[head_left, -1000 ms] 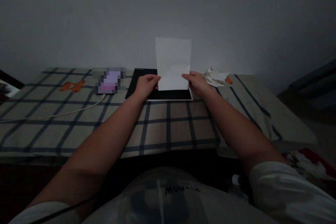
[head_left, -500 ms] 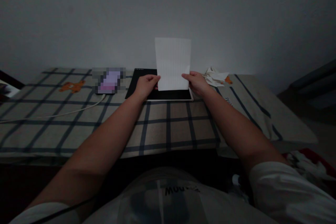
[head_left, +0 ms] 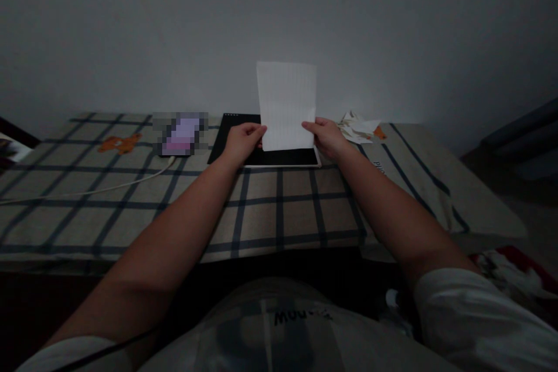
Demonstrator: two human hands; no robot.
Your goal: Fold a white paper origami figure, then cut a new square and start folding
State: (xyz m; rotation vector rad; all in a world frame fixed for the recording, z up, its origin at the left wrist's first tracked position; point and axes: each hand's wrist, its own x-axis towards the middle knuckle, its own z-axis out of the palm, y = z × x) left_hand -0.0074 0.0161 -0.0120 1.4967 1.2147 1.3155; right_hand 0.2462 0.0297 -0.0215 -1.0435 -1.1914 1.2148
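Note:
A white sheet of lined paper stands nearly upright above a black notebook, facing me. My left hand pinches its lower left edge between thumb and fingers. On the opposite edge, my right hand grips the paper with the thumb in front and the fingers partly hidden behind. The dark notebook lies flat on the checked cloth, its pale edge toward me, and the sheet covers part of it.
Left of the notebook lies a phone with a blurred screen and a white cable. Torn paper scraps lie beyond my right hand. The checked tablecloth covers the table, which meets a grey wall.
The top of the paper has bent slightly, its upper right corner shifting a little left. Both hands stay in the same place, still holding the sheet.

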